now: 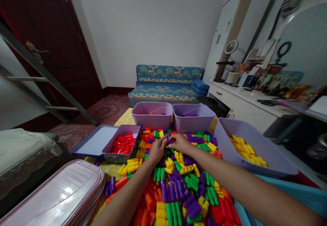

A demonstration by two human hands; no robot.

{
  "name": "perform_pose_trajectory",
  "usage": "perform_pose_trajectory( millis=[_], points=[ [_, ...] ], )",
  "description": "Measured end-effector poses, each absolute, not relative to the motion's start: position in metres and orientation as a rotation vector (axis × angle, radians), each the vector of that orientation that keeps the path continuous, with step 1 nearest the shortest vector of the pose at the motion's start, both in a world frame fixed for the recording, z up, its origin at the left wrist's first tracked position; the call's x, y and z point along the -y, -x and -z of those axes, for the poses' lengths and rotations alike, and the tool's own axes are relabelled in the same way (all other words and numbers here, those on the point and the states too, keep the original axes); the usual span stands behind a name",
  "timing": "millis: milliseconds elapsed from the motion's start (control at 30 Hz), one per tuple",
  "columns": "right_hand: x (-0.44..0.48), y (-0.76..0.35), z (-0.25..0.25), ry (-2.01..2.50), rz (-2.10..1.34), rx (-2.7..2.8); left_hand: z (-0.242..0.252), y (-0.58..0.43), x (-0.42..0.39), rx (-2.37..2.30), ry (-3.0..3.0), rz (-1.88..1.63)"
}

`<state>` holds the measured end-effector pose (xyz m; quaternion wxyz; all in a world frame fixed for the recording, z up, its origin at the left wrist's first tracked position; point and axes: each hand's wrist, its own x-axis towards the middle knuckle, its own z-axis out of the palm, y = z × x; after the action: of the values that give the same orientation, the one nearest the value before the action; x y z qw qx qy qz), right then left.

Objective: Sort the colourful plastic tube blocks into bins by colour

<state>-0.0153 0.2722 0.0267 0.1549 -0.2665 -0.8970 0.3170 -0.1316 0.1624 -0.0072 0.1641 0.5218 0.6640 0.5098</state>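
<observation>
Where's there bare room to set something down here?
Bare yellow tablecloth shows left of the back-left purple bin, behind the box of red blocks. The blue-edged lid beside that box looks bare too. Loose blocks crowd around the left hand and right hand.

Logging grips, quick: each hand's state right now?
Left hand: partly curled, at a purple block; grip can't be told.
Right hand: curled, at the same block; grip can't be told.

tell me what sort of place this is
Probably a lived-in room of a home: a blue patterned sofa stands along the far wall, and on the right are a white cabinet with drawers and a large mirror.
</observation>
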Motion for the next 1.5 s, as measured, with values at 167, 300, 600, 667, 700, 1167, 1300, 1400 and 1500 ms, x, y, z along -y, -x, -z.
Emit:
perform_pose_trajectory(
  millis=[167, 300, 600, 667, 700, 1167, 1300, 1400, 1500],
  points=[
    [-0.274, 0.015, -0.040, 0.749, -0.892, 2.485, 0.004, 0.130, -0.161, -1.901, -1.483, -1.384],
    [-0.293, 0.014, -0.068, 0.774, -0.873, 2.314, 0.008, 0.128, -0.161, -1.913, -1.495, -1.293],
    [-0.347, 0.005, -0.101, 1.090, -1.055, 1.493, 0.007, 0.127, -0.160, -1.884, -1.552, -1.237],
    [-0.352, 0.001, -0.095, 1.144, -1.078, 1.501, 0.008, 0.128, -0.161, -1.889, -1.555, -1.238],
    [-0.354, -0.001, -0.092, 1.166, -1.089, 1.508, 0.009, 0.128, -0.161, -1.891, -1.555, -1.238],
    [-0.357, -0.004, -0.087, 1.258, -1.122, 1.589, 0.000, 0.126, -0.158, -1.922, -1.624, -1.169],
    [-0.356, -0.004, -0.086, 1.261, -1.120, 1.597, 0.000, 0.126, -0.158, -1.926, -1.628, -1.174],
    [-0.357, -0.004, -0.086, 1.257, -1.117, 1.606, 0.002, 0.127, -0.159, -1.944, -1.621, -1.170],
    [-0.358, -0.005, -0.085, 1.247, -1.114, 1.616, 0.004, 0.127, -0.159, -1.951, -1.611, -1.181]
  ],
)
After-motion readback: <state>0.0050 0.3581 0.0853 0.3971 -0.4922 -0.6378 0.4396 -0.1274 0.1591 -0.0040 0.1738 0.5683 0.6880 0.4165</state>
